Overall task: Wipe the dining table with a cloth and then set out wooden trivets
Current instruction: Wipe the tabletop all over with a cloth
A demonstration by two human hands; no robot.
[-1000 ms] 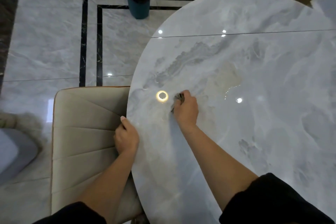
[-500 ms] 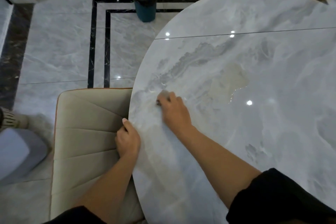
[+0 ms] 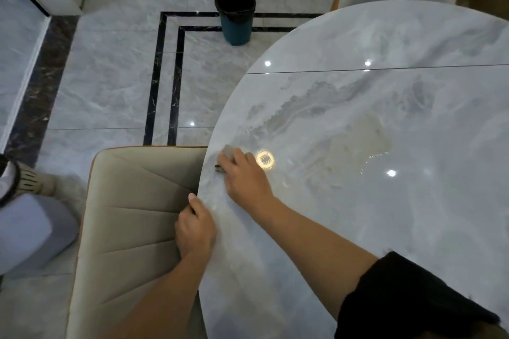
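Cloth (image 3: 227,152), small and pale, lies bunched under my right hand (image 3: 246,177) fingers (image 3: 239,157), pressed flat against the counter (image 3: 358,201) edge at frame centre. My left hand (image 3: 196,231) fingers curl over the counter rim.

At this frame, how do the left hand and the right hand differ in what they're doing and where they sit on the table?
The right hand lies flat on the table top, pressing a cloth that shows past its fingertips; the left hand holds nothing and grips the table's edge beside the chair. The right hand reaches farther from the person; the left sits nearer. Both are bare and touch the table.
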